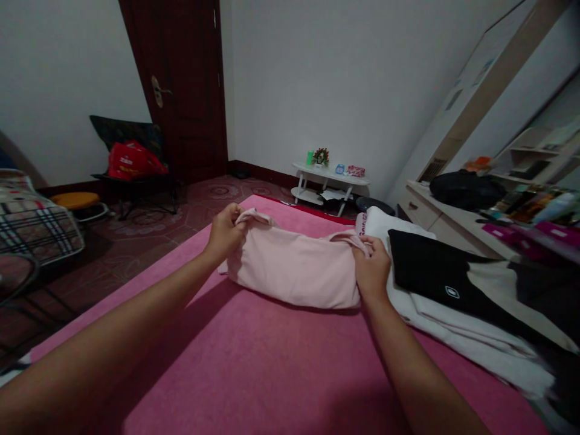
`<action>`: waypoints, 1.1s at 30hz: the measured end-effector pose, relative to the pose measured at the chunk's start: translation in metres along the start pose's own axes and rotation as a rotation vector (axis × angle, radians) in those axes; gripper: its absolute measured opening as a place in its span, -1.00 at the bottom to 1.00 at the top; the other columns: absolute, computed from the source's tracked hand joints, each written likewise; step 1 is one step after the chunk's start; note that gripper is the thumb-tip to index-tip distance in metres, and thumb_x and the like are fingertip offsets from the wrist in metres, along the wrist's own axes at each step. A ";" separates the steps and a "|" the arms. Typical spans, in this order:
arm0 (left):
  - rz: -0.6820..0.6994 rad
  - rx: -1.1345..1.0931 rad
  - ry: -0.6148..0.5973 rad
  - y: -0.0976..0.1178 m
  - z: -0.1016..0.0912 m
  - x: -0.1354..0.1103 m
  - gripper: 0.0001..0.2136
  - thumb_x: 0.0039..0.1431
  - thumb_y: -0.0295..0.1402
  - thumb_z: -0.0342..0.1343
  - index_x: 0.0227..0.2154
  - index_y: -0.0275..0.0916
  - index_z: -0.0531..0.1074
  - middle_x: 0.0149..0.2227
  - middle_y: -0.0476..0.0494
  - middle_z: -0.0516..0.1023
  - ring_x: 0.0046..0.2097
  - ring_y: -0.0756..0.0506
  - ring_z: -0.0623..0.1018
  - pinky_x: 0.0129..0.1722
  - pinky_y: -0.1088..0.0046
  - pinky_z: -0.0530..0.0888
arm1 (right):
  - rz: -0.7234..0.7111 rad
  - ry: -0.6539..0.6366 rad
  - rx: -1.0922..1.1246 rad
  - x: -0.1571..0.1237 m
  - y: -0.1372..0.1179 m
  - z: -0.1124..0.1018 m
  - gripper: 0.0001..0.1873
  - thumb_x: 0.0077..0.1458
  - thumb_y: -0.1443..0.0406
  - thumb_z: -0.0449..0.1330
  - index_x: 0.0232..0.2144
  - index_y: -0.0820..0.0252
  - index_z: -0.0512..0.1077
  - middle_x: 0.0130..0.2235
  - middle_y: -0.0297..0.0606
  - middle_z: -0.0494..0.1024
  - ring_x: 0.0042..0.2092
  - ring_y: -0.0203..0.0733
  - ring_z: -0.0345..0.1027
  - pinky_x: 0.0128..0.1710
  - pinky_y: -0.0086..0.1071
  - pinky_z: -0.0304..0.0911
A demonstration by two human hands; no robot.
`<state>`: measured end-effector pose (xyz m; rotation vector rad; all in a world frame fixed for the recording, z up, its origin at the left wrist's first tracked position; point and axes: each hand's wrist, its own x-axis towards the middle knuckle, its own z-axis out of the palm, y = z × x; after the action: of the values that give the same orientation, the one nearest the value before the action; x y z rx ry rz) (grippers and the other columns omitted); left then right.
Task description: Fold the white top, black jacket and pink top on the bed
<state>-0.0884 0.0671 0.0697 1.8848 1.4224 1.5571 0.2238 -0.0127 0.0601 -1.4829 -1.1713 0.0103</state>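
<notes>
A pale pink garment (294, 266) lies folded on the pink bed cover (235, 362), in the middle of the view. My left hand (225, 232) is closed on its far left corner. My right hand (372, 266) is closed on its right edge, pinching the cloth near a strap. Both arms reach forward over the cover. Just to the right of the pink garment lies a pile of white cloth (453, 314) with a black garment (435, 272) on top, touching my right hand's side.
A small white table (330, 181) with small items stands against the far wall. A dark door (181, 90) is at the back left, with a chair holding a red bag (133, 160) beside it. A desk (448, 211) with clutter runs along the right.
</notes>
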 end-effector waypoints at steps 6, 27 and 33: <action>-0.044 0.365 -0.106 -0.026 0.025 0.037 -0.82 0.13 -0.24 0.03 -0.34 -0.27 0.36 -0.33 -0.09 0.54 -0.30 -0.04 0.50 -0.36 0.55 0.34 | 0.063 -0.075 -0.242 0.028 0.026 0.034 -0.68 0.03 0.31 0.06 -0.13 0.27 0.38 -0.21 -0.11 0.55 -0.21 -0.10 0.42 -0.20 -0.32 0.27; 0.162 0.573 -0.724 0.017 0.087 -0.021 -0.80 0.08 -0.29 0.08 -0.41 -0.25 0.58 -0.38 -0.22 0.58 -0.31 -0.15 0.55 -0.30 0.39 0.40 | -0.211 -0.566 -0.916 -0.011 -0.019 0.061 -0.72 0.14 0.38 -0.01 -0.19 0.31 0.46 -0.17 0.07 0.51 -0.06 0.07 0.37 -0.10 -0.17 0.21; 0.195 0.556 -0.727 -0.002 0.098 -0.040 -0.60 0.13 -0.15 0.06 -0.02 -0.25 0.45 0.08 -0.38 0.39 0.11 -0.29 0.37 0.07 0.12 0.32 | -0.150 -0.658 -0.723 -0.024 0.010 0.078 -0.72 0.12 0.22 0.10 -0.15 0.16 0.46 -0.04 -0.07 0.43 0.04 0.00 0.26 -0.01 -0.20 0.16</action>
<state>-0.0009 0.0679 0.0105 2.5833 1.4083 0.4054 0.1720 0.0317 0.0144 -2.0990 -1.9523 -0.0343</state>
